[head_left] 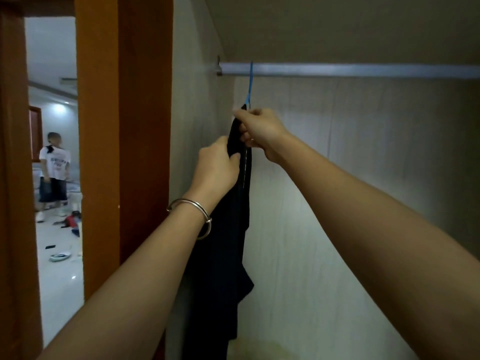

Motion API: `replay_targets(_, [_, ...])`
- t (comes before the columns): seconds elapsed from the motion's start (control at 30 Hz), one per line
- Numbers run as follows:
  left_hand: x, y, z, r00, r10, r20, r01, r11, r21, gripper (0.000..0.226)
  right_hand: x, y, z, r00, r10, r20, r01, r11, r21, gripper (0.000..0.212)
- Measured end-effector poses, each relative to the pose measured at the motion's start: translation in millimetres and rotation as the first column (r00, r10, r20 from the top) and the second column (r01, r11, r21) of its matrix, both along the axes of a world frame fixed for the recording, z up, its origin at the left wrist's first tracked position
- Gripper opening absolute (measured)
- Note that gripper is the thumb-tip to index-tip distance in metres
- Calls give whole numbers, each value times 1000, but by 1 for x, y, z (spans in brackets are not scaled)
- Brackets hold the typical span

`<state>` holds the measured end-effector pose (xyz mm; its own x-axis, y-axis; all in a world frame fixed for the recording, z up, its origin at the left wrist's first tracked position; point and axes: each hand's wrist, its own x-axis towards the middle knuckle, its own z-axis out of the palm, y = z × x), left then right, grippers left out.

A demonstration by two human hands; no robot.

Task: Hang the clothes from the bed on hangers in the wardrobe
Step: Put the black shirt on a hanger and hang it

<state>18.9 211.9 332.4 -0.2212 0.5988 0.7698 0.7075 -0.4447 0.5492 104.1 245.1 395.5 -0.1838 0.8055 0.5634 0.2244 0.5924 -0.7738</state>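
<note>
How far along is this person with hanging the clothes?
Done: the blue hanger hooks on the wardrobe rail with a dark garment hanging from it. In hand: the left hand and right hand both grip the garment near its top, apparently straightening it. Left: letting go; the bed is out of view, so remaining clothes cannot be judged.

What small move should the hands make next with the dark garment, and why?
Probably spread the bunched cloth of the dark garment out along the blue hanger. The hanger's hook already sits over the rail, yet the left hand and the right hand both grip gathered cloth just below it.
</note>
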Motion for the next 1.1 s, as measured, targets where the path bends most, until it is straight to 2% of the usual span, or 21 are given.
replay_targets(0.1, [1,-1,-43,999,-45,12,45,998,-46,25,7,-10,-32,998,43,-36,-43,999,-10,45])
replay_targets(0.17, [2,-6,-82,999,-40,8,41,996,-80,20,13,-16,-67,998,69,-6,-69,997,-21,49])
replay_targets(0.23, [-1,-9,-122,1000,-10,18,13,987,-160,19,17,-18,-110,995,94,25,-92,994,-61,46])
replay_targets(0.33, [-7,-10,-177,999,24,27,-14,945,-328,22,20,-12,-177,992,29,123,-12,991,-134,44])
replay_targets(0.4, [-9,-13,-205,999,44,19,-33,919,-392,24,24,-10,-214,986,16,165,19,978,-207,30])
replay_targets(0.5, [-7,-19,-235,998,21,67,10,899,-438,24,30,-9,-252,987,-22,157,65,960,-273,24])
replay_targets(0.6, [-8,-20,-264,991,22,133,49,859,-510,10,39,-14,-274,987,-51,149,97,943,-318,19])
replay_targets(0.63, [-9,-19,-276,990,6,141,71,843,-533,17,43,-18,-283,985,-53,164,109,929,-353,23])
replay_targets(0.73, [-6,-24,-315,990,-82,113,134,779,-612,11,62,-31,-324,960,-70,272,191,873,-449,33])
replay_targets(0.8, [-3,-34,-347,982,-179,54,170,734,-657,14,77,-49,-362,919,-87,385,286,818,-500,30])
replay_targets(0.87, [-1,-47,-384,939,-343,-7,233,652,-722,12,90,-78,-406,886,-118,448,380,739,-557,24])
replay_targets(0.97, [-13,-75,-444,794,-607,-18,296,413,-861,10,98,-142,-475,824,-145,547,516,591,-620,12])
replay_targets(1.1, [-60,-109,-499,544,-835,78,316,118,-941,17,57,-245,-550,761,-224,608,648,227,-727,29])
